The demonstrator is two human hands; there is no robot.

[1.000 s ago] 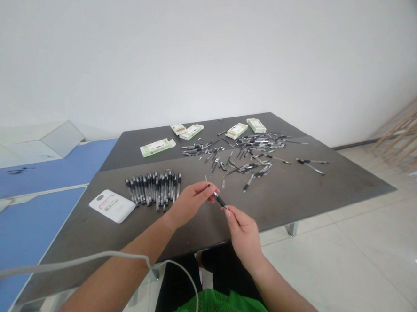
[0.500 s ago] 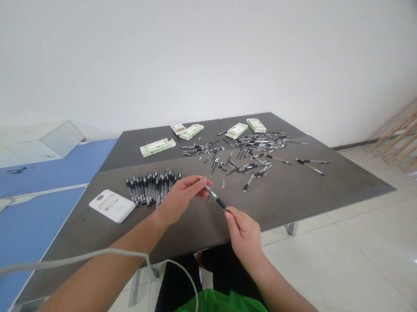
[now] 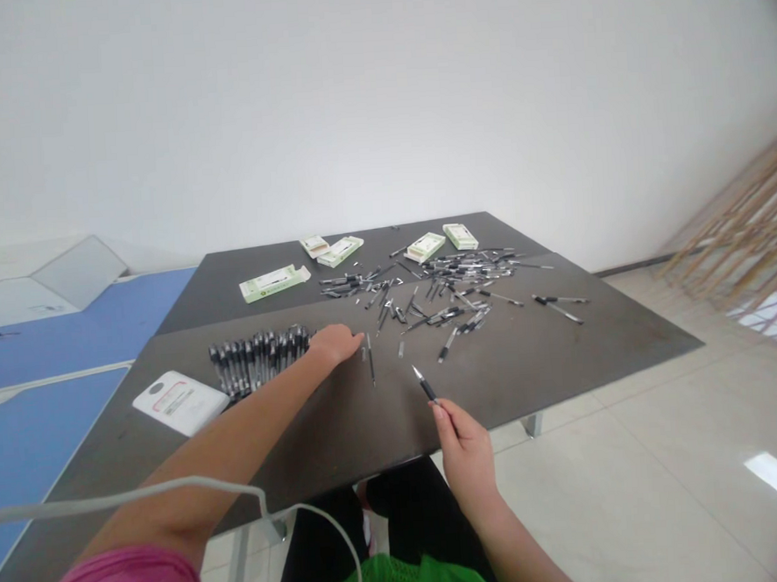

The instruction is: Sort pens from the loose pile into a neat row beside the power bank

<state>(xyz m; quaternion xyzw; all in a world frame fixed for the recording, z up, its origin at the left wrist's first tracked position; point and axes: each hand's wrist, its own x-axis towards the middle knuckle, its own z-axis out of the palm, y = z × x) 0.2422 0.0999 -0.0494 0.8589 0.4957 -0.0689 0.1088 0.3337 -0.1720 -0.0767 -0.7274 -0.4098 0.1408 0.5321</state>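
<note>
Pinching silver-tipped black pen (image 3: 426,387) between right fingers (image 3: 441,413); left hand (image 3: 336,344) lying open beside pen row (image 3: 261,360).

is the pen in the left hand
No, the right hand holds the pen, and the left hand rests on the table.

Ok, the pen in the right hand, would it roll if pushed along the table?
The slim black pen looks light and stiff: the right hand holds it out straight with just its fingers. Its rounded barrel would probably roll on the dark table if pushed. The narrow metal tip may be fragile.
</note>
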